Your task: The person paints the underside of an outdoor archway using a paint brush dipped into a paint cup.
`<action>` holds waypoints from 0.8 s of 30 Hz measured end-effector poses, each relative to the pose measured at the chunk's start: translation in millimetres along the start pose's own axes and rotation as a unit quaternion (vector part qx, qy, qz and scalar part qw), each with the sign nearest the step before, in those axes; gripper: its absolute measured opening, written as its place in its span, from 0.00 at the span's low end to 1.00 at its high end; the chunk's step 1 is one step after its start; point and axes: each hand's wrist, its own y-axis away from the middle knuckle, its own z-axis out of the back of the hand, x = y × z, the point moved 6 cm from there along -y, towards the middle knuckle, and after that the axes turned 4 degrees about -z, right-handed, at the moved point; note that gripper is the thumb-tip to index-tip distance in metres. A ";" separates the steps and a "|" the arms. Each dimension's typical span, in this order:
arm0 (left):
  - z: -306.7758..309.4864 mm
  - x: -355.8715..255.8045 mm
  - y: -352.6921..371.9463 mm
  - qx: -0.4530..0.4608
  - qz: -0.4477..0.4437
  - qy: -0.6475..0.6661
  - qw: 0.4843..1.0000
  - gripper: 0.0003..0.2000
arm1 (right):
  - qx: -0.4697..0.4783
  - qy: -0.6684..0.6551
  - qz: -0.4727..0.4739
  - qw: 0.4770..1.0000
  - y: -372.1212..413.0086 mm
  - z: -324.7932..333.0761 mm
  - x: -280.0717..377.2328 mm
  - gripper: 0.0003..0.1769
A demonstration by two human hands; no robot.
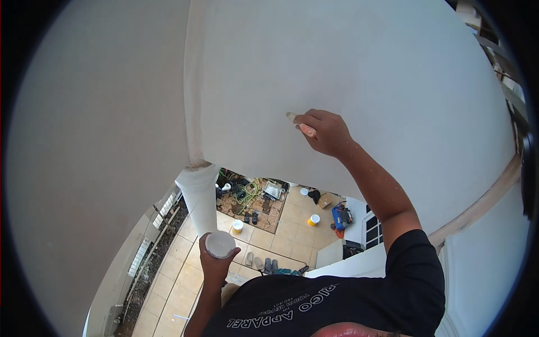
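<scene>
My right hand (325, 132) is closed around a paintbrush (307, 130) with an orange handle. The pale bristle end points left against a broad white surface (252, 73); whether it touches cannot be made out. Lower down, my left hand (212, 265) grips a round white tub (220, 245) from below and the sides. Pale whitish material shows inside it. A white column (199, 194) rises behind the tub and meets a beam edge.
Far below lies a tiled floor (188, 275) with yellow-and-white buckets (313, 219), several pairs of footwear (270, 265), and a blue machine (341, 215). A coiled hose (247, 191) and clutter lie on a brown paved patch. A railing (140, 255) runs along the left.
</scene>
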 end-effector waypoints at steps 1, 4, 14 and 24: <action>-1.9 -2.5 -2.6 0.001 -0.005 0.007 1.000 0.40 | -0.018 -0.057 -0.034 0.998 12.8 -2.3 14.6 0.09; -4.1 -13.6 -13.4 0.001 -0.015 -0.011 1.000 0.40 | -0.057 -0.221 -0.101 0.968 42.9 -8.9 54.8 0.09; -19.6 -35.6 -26.2 0.005 -0.035 -0.031 0.999 0.40 | -0.003 -0.555 -0.270 0.787 56.5 -33.3 137.5 0.10; -15.9 -38.9 -21.7 -0.027 -0.066 -0.136 0.988 0.39 | 0.106 -0.485 -0.221 0.840 47.8 -60.9 170.7 0.08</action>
